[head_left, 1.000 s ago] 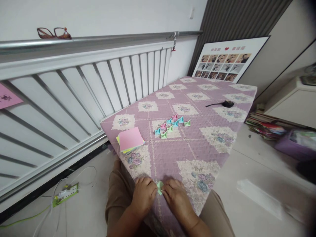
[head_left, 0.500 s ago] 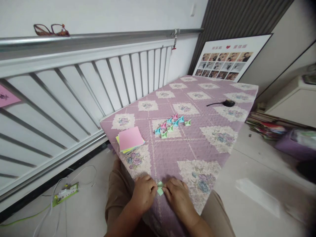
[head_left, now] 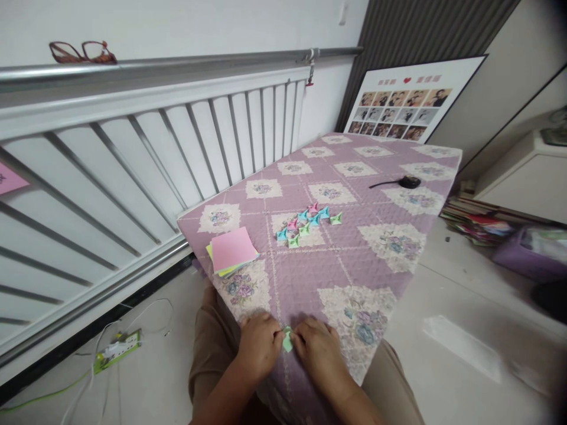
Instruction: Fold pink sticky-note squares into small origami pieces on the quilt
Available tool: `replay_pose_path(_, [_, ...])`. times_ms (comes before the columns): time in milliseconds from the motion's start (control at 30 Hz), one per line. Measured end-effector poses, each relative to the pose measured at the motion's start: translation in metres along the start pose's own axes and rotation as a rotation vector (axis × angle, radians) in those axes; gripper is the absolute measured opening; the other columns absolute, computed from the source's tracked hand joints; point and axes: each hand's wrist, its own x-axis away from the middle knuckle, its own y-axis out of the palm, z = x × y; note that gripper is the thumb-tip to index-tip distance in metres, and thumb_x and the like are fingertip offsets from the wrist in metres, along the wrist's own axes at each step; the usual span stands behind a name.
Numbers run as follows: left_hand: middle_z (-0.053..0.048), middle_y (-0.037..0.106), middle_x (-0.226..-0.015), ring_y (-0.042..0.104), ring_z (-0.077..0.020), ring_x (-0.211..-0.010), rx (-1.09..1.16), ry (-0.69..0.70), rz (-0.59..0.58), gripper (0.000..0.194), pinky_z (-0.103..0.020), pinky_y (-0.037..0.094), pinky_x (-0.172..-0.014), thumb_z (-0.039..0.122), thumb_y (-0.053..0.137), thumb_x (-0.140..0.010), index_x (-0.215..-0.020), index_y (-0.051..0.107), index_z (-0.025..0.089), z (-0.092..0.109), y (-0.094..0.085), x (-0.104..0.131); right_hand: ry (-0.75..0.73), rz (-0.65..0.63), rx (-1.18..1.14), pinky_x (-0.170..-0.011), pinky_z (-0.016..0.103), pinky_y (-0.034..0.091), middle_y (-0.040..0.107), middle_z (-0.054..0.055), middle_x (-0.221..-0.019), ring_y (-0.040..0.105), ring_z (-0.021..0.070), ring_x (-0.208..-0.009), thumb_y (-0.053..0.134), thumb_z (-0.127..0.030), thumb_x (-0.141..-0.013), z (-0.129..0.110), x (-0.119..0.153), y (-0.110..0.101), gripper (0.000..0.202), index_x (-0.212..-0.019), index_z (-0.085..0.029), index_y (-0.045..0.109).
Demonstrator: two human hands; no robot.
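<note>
A small piece of folded green paper [head_left: 287, 340] is at the near end of the table, between my two hands. My left hand [head_left: 261, 341] pinches its left side with curled fingers. On the opposite side, my right hand [head_left: 318, 348] grips it between thumb and fingers. The fingertips hide parts of the folds. Farther up the cloth sit several small folded paper pieces [head_left: 303, 229] in pink, blue and green, grouped close together. To their left lies a stack of square paper sheets [head_left: 234, 250], pink on top with yellow and other colours below.
A purple flowered tablecloth [head_left: 305, 277] covers the table. A black round object with a cord [head_left: 409, 182] lies toward the far right. Along the left stands a white radiator [head_left: 177, 159], with glasses [head_left: 82, 53] on the pipe above. A power strip [head_left: 117, 350] is on the floor.
Both hands stay around the green paper, and its visible outline has become slightly narrower between the fingers. The view has shifted slightly; the other things lie as before.
</note>
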Motion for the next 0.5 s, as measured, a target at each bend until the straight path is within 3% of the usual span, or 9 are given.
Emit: replay_pose_path(500, [-0.003, 0.065, -0.093, 0.054, -0.0233, -0.095, -0.049, -0.055, -0.064, 0.012, -0.037, 0.031, -0.081, 0.027, 0.053, -0.082, -0.076, 0.062, 0.022, 0.0034, -0.0002, -0.0075, 0.0, 0.048, 0.076, -0.072, 0.033, 0.031, 0.066, 0.002, -0.084, 0.057, 0.0215, -0.085, 0.061, -0.029, -0.083, 0.0021, -0.0053, 0.0013, 0.016, -0.069, -0.023, 0.062])
